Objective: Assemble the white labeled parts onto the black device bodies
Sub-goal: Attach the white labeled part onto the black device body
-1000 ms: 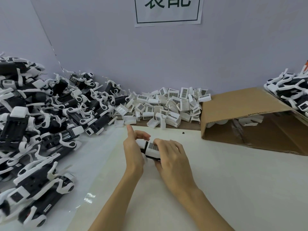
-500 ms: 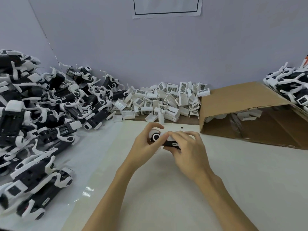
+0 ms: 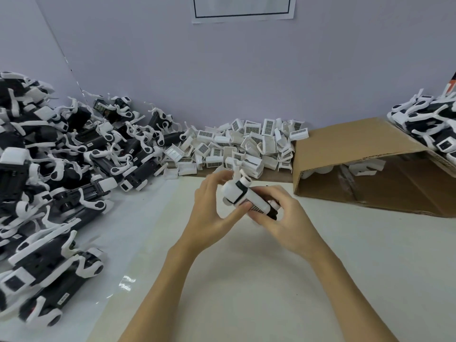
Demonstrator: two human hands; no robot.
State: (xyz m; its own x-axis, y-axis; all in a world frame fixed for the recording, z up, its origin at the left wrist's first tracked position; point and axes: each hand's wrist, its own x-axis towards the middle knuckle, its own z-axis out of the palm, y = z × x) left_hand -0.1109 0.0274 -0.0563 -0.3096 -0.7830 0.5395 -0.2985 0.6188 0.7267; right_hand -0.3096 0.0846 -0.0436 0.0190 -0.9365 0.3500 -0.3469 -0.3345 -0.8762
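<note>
White plastic over a black core made up the device (image 3: 249, 198) held above the table (image 3: 271, 280), between the two hands and tilted with its round nozzle end up and away. The left hand (image 3: 212, 208) curled round the upper end, its thumb pressed against the barcoded face of the white part, its fingertips reaching over the far side. The right hand (image 3: 283, 218) wrapped the lower end, fingers closed under and around the black body.

It looked light, since fingertips alone carried it, and stiff, a hard moulded shell that would not give. The smooth plastic was probably a little slippery, so a hold across the flat sides seemed safer than one on the rounded nozzle. The thin white curved arms seen on the devices in the pile on the left (image 3: 61, 181) looked like the fragile bit, best left alone when pressing. The labeled cover probably seated with a firm push on its flat face.

More white labeled parts lay in a heap (image 3: 246, 149) against the wall, beside a cardboard box (image 3: 357, 154) lying on its side.
</note>
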